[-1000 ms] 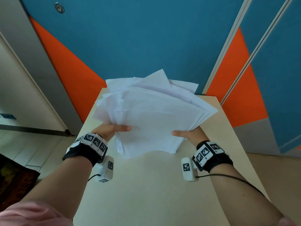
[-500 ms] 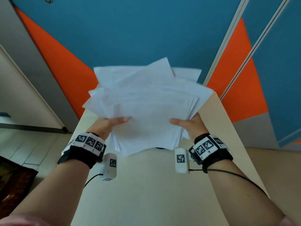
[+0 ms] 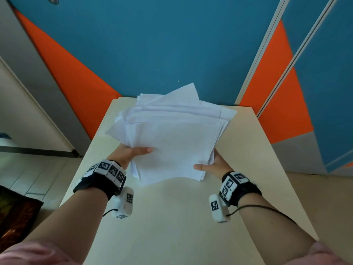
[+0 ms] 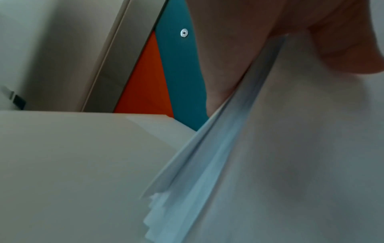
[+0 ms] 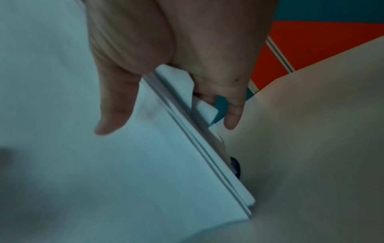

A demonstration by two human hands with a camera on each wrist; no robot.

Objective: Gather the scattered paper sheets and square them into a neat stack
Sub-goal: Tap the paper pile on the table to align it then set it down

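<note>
A loose bundle of white paper sheets (image 3: 172, 138) is held over the beige table (image 3: 172, 217), its far edges fanned and uneven. My left hand (image 3: 131, 153) grips the bundle's left side, thumb on top and fingers hidden under the paper. My right hand (image 3: 210, 166) grips the near right corner the same way. In the left wrist view the staggered sheet edges (image 4: 207, 164) run diagonally under the thumb (image 4: 343, 41). The right wrist view shows the thumb (image 5: 116, 102) on the top sheet (image 5: 104, 164) and a finger (image 5: 234, 108) behind the layered edges.
The table's far edge meets a blue and orange panelled wall (image 3: 152, 44). A grey door frame (image 3: 38, 77) stands at the left, with tiled floor (image 3: 28, 173) below it. A small dark round thing (image 5: 235, 166) peeks out from under the sheets on the table.
The bundle was raised and tilted up half a second ago; now both hands have brought it back down toward the table, and the near edges look more aligned.
</note>
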